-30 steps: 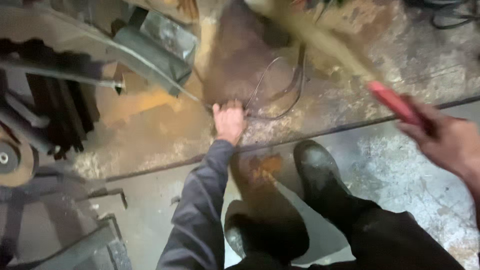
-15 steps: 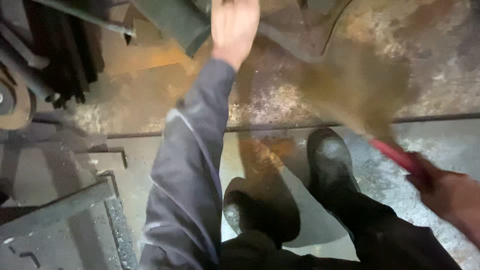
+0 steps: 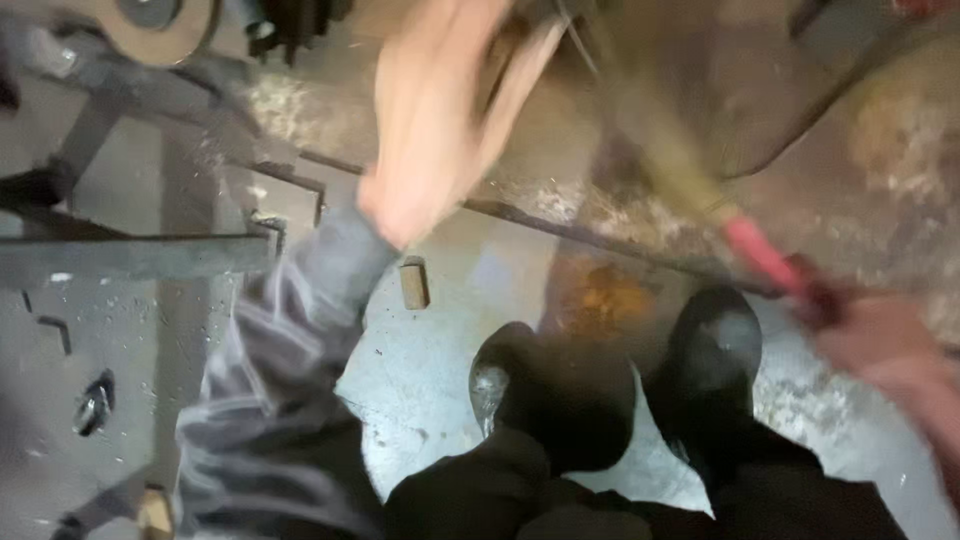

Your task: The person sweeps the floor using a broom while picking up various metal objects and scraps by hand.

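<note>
The view is blurred by motion. My left hand (image 3: 440, 120) reaches forward over the dusty floor, fingers together and stretched out, holding nothing that I can see. My right hand (image 3: 890, 365) at the right edge grips the red handle of a hand broom (image 3: 770, 262), whose straw bristles (image 3: 650, 140) sweep up toward the top middle. My two black boots (image 3: 610, 390) stand on the grey concrete floor below.
A dark metal frame (image 3: 130, 255) with brackets lies at the left. A round metal wheel (image 3: 150, 15) sits at the top left. A thin metal bar (image 3: 560, 228) crosses the floor. A small wooden block (image 3: 413, 283) lies near my sleeve. Rusty stains and dust cover the floor.
The view has swung left and down. My left hand lifted from the floor and now hangs nearer the camera. The broom swung across from the right toward the middle.
</note>
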